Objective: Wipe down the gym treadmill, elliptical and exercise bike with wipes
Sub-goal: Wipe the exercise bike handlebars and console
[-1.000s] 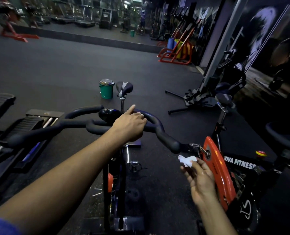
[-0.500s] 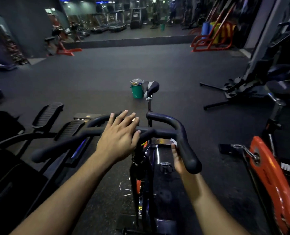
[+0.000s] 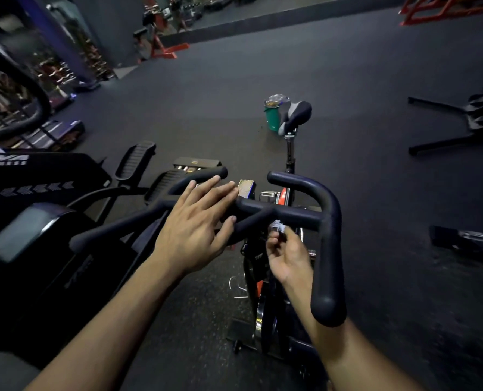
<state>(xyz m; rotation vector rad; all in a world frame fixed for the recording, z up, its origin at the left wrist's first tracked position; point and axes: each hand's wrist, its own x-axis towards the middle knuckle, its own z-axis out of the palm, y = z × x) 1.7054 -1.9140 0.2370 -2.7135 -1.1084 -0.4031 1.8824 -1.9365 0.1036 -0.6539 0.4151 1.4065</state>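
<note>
Far out to the left of the left hand (image 3: 198,224), an elliptical (image 3: 34,198) with white lettering on its dark body is being shown, its two ribbed pedals (image 3: 135,160) lying just beyond that hand's outer side. The left hand is being laid flat over the black handlebar (image 3: 288,214) of the exercise bike (image 3: 274,300), fingers spread wide and nearly straight across the bars, nothing being held in it; the thumb is being rested on the nearer bar. Just past its fingertips, a small console block (image 3: 246,188) is being seen at the centre of the handlebar. Immediately to the right, and slightly nearer than the left hand, the right hand (image 3: 286,255) is being held under the crossbar, palm turned up, with a small crumpled white wipe (image 3: 278,226) being pinched at its fingertips and pressed against the underside of the bar. To the right of this hand, the handlebar's right horn is being carried forward over the wrist. Well beyond both hands, the bike's saddle (image 3: 296,115) is being seen on its post, and a green bucket (image 3: 272,114) is standing on the floor (image 3: 375,193) just behind it. Far right of the right hand, the black legs of another machine (image 3: 460,122) are being shown on the floor.
</note>
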